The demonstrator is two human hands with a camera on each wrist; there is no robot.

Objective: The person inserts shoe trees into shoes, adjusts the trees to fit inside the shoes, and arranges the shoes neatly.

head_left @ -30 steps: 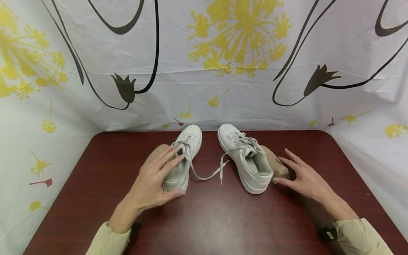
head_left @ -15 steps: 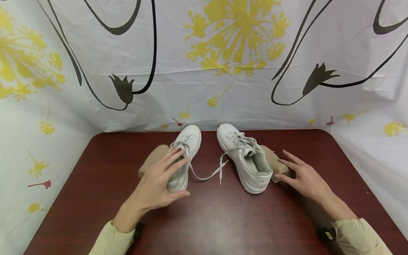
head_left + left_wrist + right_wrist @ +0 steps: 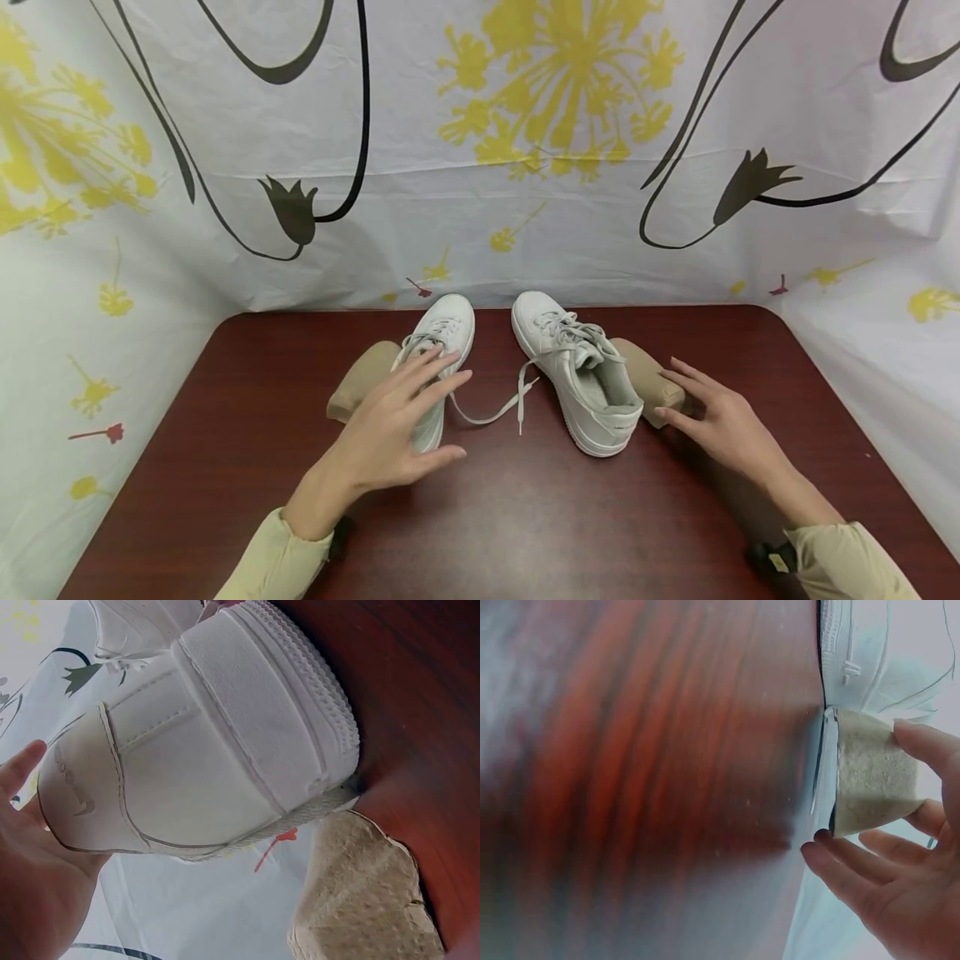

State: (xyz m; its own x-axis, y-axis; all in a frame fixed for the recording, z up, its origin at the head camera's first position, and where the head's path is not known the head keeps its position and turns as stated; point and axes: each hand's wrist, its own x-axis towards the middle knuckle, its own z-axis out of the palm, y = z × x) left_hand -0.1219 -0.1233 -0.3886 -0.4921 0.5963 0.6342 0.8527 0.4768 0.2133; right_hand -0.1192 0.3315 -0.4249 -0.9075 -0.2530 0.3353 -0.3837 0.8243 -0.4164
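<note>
Two white lace-up sneakers stand on the table, toes away from me: a left sneaker (image 3: 444, 325) and a right sneaker (image 3: 570, 367), which has a loose lace trailing to its left. My left hand (image 3: 386, 429) hovers spread over the left sneaker's heel, covering much of its opening; in the left wrist view the sneaker's heel (image 3: 165, 757) rises beside the palm. A tan moulded-pulp shoe insert (image 3: 360, 379) lies left of that sneaker. My right hand (image 3: 723, 425) is loosely curved around a matching insert (image 3: 637, 375) beside the right sneaker, thumb (image 3: 922, 742) right at its edge.
The dark red-brown wooden table (image 3: 510, 517) has rounded far corners. A white sheet (image 3: 480, 200) with yellow and dark flower prints hangs right behind it and along both sides. The trailing lace (image 3: 487, 417) lies between the sneakers.
My left hand has moved right across the left sneaker, uncovering the left insert. My right hand has shifted only slightly, with the right insert's near end moving a little right. The sneakers stay put.
</note>
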